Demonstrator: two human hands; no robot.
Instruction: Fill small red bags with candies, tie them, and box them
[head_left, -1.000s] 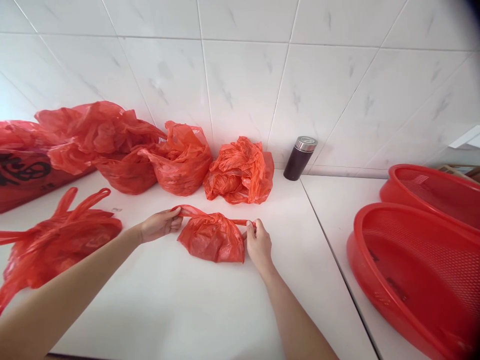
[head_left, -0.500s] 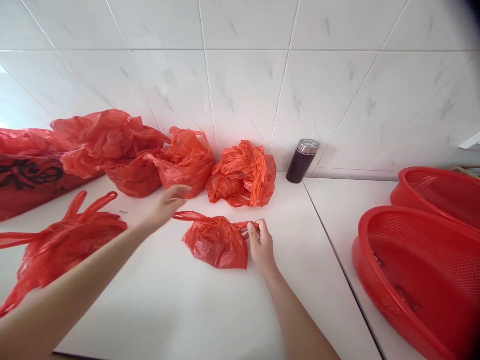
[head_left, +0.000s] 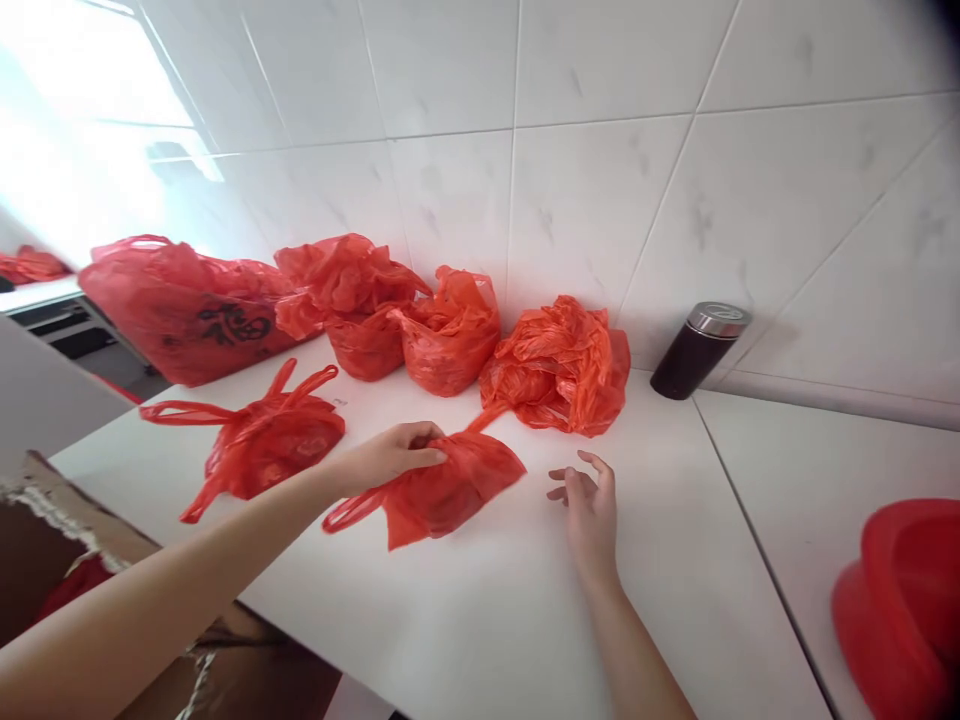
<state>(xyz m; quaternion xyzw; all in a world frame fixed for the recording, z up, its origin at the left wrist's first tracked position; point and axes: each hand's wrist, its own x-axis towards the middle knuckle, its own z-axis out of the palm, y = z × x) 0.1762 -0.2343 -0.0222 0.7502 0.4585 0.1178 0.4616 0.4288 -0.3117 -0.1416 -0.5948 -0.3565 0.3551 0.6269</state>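
Note:
A small tied red plastic bag (head_left: 454, 490) is gripped at its gathered top by my left hand (head_left: 397, 458). It tilts over the white table, one handle loop hanging to the left and another sticking up behind; whether it still touches the tabletop I cannot tell. To the right of the bag, my right hand (head_left: 589, 505) holds nothing, its fingers apart and slightly curled. Another tied red bag (head_left: 274, 445) with its handles sticking out lies left of my left hand. What the bags contain is hidden.
Along the tiled wall stand a large red bag with black lettering (head_left: 195, 315), several crumpled red bags (head_left: 450, 335) and a dark flask (head_left: 697, 350) with a silver lid. A red plastic basket (head_left: 892, 600) is at the right edge. An open cardboard box (head_left: 97, 510) sits below the table's left edge.
My left hand has taken hold of the bag's top, while my right hand has let go of its handle. The bag has turned and tilted. My view has swung left.

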